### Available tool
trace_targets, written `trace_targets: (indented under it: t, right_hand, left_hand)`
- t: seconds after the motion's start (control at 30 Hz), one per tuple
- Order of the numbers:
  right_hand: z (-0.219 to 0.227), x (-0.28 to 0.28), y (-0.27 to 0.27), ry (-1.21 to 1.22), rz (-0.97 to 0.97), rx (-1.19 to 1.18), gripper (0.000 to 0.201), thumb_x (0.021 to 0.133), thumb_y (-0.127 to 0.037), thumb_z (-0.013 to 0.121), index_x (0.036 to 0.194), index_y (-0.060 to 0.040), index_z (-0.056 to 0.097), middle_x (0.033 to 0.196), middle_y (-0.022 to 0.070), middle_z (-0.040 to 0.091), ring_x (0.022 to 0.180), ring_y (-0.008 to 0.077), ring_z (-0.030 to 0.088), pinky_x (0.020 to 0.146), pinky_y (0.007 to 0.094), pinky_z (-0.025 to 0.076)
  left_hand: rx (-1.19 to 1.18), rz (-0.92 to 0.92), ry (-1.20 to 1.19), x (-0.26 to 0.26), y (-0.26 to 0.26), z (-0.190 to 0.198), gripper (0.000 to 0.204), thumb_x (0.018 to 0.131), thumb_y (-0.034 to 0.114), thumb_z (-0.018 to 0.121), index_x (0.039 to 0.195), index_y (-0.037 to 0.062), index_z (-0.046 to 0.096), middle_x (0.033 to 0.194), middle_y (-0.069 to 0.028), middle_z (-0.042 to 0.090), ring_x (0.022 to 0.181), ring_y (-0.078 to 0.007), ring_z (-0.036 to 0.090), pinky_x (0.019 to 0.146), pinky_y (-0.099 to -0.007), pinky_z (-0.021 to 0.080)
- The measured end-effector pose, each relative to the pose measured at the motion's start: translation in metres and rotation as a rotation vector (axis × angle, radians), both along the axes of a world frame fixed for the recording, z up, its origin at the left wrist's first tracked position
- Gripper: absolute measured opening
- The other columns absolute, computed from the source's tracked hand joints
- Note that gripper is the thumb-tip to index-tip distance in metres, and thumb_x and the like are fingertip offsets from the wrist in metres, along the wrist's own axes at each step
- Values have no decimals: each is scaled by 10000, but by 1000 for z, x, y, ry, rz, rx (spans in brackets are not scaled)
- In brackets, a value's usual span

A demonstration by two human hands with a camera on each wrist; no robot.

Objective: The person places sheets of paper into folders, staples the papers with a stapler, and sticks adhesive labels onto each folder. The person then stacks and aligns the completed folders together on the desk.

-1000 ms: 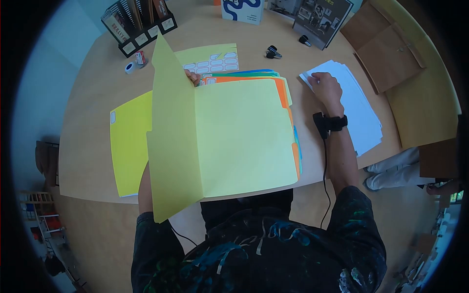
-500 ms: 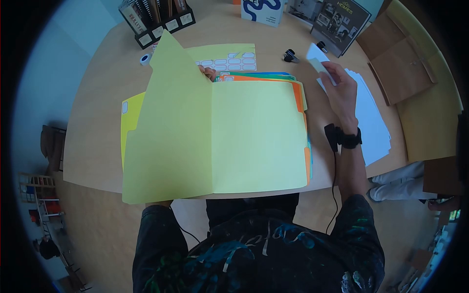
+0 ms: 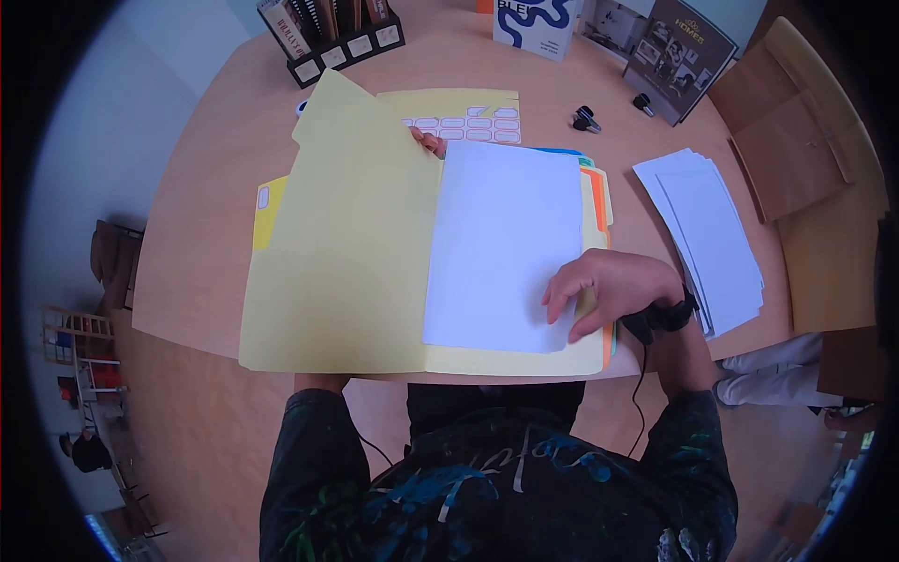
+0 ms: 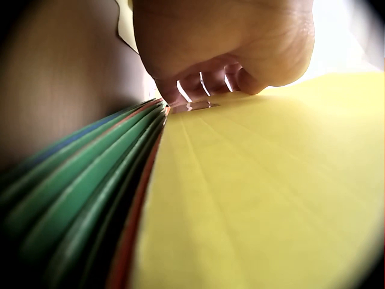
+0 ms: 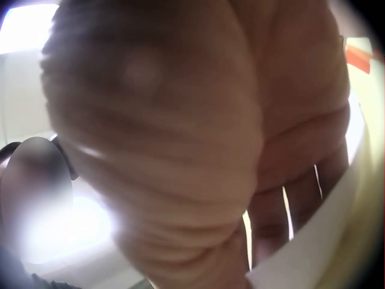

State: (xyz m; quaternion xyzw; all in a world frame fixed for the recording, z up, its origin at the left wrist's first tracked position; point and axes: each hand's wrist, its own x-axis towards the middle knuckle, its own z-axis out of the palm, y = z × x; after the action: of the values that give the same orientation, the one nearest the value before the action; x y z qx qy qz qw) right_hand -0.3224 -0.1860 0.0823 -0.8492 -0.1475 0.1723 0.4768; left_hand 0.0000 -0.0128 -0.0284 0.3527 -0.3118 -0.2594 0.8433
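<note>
A pale yellow folder point(image 3: 346, 281) lies spread across a pile of coloured folders point(image 3: 600, 201), its left flap raised at a slant. A white sheet point(image 3: 506, 244) covers most of its right side. Over the sheet's lower right edge is my right hand point(image 3: 613, 281), fingers loosely bent, thumb near the edge; the right wrist view shows the sheet's edge overlapping the fingers point(image 5: 271, 226). My left hand point(image 4: 222, 39) is mostly hidden behind the flap in the head view; its fingers point(image 3: 429, 141) show past the top edge, near the fold, and touch the folder in the left wrist view.
At right lies a stack of white sheets point(image 3: 712, 248). A label sheet point(image 3: 468, 126) is behind the folders, and a bright yellow folder point(image 3: 267, 215) sticks out at left. Black clips point(image 3: 585, 120), a book holder point(image 3: 346, 51) and standing books point(image 3: 679, 61) occupy the back.
My right hand has lifted a white sheet off the stack, brought it left and laid it inside the folder. The flap has swung lower to the left, my left hand still behind it.
</note>
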Motion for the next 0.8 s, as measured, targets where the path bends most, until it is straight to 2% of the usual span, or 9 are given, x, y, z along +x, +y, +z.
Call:
trace_targets:
  t: [0.07,0.13,0.17,0.2,0.27,0.3,0.37,0.57,0.8]
  right_hand:
    - [1,1,1,66,9,-5,266,834,-67,812,1090,-45,743,1071,69,746,1058,224,682,956,335,514]
    - [-11,9,-5,-35,-264,133,311,852,-139,822,1130,-38,726,1108,77,734,1044,237,681,970,342,502]
    - [-22,15,-7,-185,-256,110,488,880,-284,798,1299,-76,660,1347,147,635,1246,308,591,1080,406,441]
    - [-30,17,-4,-186,-258,112,488,880,-284,798,1299,-76,660,1347,147,635,1246,308,591,1080,406,441]
    - [-42,18,2,-465,-297,-544,735,892,-477,736,1490,-123,496,1587,181,387,1471,377,346,1204,485,288]
    - [-46,17,4,-466,-297,-543,735,892,-477,736,1490,-123,496,1587,181,387,1471,377,346,1204,485,288]
    - [-51,14,6,-275,-215,-655,880,891,-622,646,1578,-158,351,1677,164,180,1549,393,120,1254,527,118]
    - [-35,6,17,-194,-138,-631,846,895,-614,645,1566,-171,380,1663,182,215,1546,386,145,1257,532,106]
    - [-36,3,24,-241,-167,-641,815,890,-523,690,1546,-137,398,1642,201,255,1535,384,190,1254,545,120]
  left_hand:
    - [15,6,-11,-1,-1,0,260,968,298,664,1007,47,609,954,-35,588,890,-155,576,837,-308,487]
    - [27,13,-22,-2,-2,0,262,968,300,664,1008,46,611,955,-35,587,890,-155,575,837,-309,486]
    - [35,15,-28,-3,-3,0,263,968,301,664,1009,46,612,956,-35,587,890,-156,575,837,-309,486]
    - [44,16,-35,-2,-4,0,264,968,302,664,1009,46,612,957,-36,587,890,-156,575,837,-310,486]
    - [56,23,-49,-2,-6,1,266,968,303,664,1010,45,614,959,-36,587,890,-157,575,837,-310,486]
    - [64,27,-55,-2,-7,1,268,968,304,664,1011,45,615,960,-36,586,890,-157,575,837,-311,486]
    - [78,38,-66,-2,-6,1,270,968,306,663,1012,44,616,961,-37,586,889,-158,574,836,-312,486]
    - [126,64,-96,-5,-9,-2,277,969,312,663,1016,42,621,966,-38,585,889,-159,573,836,-314,485]
    - [178,70,-138,-10,-18,-2,285,969,318,662,1020,40,626,972,-40,584,888,-161,572,835,-316,484]
